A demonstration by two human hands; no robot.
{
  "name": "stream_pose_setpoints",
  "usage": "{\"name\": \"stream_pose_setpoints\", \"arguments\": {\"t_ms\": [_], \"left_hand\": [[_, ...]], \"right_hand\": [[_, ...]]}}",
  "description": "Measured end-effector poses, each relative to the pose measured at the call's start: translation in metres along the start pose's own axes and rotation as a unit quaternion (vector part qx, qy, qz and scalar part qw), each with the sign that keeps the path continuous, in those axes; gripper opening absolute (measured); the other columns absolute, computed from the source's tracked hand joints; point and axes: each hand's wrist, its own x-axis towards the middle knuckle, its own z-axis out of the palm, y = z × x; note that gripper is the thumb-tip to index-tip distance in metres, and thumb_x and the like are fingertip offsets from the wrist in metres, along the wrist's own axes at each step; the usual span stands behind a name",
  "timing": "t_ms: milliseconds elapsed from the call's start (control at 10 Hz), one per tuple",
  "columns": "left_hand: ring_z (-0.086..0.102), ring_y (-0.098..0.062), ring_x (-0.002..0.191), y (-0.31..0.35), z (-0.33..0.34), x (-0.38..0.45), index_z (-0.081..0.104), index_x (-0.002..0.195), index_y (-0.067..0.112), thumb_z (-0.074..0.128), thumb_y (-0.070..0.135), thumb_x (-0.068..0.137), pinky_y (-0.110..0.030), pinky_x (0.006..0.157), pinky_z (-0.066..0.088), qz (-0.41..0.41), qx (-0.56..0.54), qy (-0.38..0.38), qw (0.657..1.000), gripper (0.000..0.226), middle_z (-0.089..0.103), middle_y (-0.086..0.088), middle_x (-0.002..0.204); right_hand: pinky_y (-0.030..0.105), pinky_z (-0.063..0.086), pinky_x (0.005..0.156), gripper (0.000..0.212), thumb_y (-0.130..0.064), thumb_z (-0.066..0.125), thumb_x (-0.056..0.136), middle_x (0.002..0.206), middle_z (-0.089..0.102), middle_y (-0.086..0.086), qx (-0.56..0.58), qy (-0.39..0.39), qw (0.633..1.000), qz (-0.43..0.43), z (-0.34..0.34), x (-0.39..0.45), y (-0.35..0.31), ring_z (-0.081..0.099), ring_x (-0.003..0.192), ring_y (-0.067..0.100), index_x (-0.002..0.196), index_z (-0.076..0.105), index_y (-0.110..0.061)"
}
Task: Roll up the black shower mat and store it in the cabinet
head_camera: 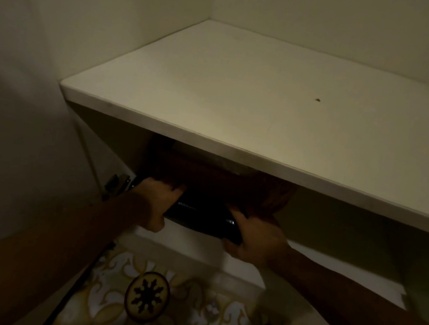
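The black shower mat (pixel 201 218) is rolled into a glossy tube and lies across the mouth of the white cabinet (pixel 265 120), just under its top. My left hand (pixel 154 203) grips the roll's left end, fingers over the top. At the right end, my right hand (pixel 255 239) wraps around it from below. The roll tilts slightly down to the right. Its far side is hidden in the dark opening.
A brown woven basket (pixel 232 185) sits inside the cabinet right behind the mat. A metal hinge (pixel 117 182) shows on the opened door at the left. Patterned floor tiles (pixel 167 303) lie below. Walls close in on the left and behind.
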Motion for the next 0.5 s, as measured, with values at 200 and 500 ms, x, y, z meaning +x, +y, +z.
{"name": "stream_pose_setpoints", "arguments": {"t_ms": [200, 500], "left_hand": [[0.037, -0.032, 0.131, 0.004, 0.001, -0.002, -0.001, 0.152, 0.02, 0.062, 0.049, 0.071, -0.046, 0.101, 0.039, 0.021, 0.028, -0.004, 0.999, 0.106, 0.029, -0.011, 0.15], [0.034, -0.033, 0.133, 0.002, -0.003, -0.002, -0.009, 0.145, 0.027, 0.065, 0.06, 0.063, -0.047, 0.101, 0.039, 0.049, 0.027, 0.014, 0.998, 0.115, 0.029, -0.012, 0.15]], "right_hand": [[0.041, 0.053, 0.085, 0.099, -0.07, 0.062, 0.076, 0.139, 0.053, 0.016, -0.055, 0.041, 0.997, -0.019, 0.001, -0.002, -0.01, 0.056, 0.118, 0.039, 0.155, 0.029, -0.019], [0.041, 0.051, 0.083, 0.099, -0.076, 0.056, 0.074, 0.139, 0.05, 0.014, -0.099, 0.025, 0.994, -0.032, -0.001, -0.008, -0.02, 0.055, 0.117, 0.037, 0.154, 0.029, -0.022]]}}
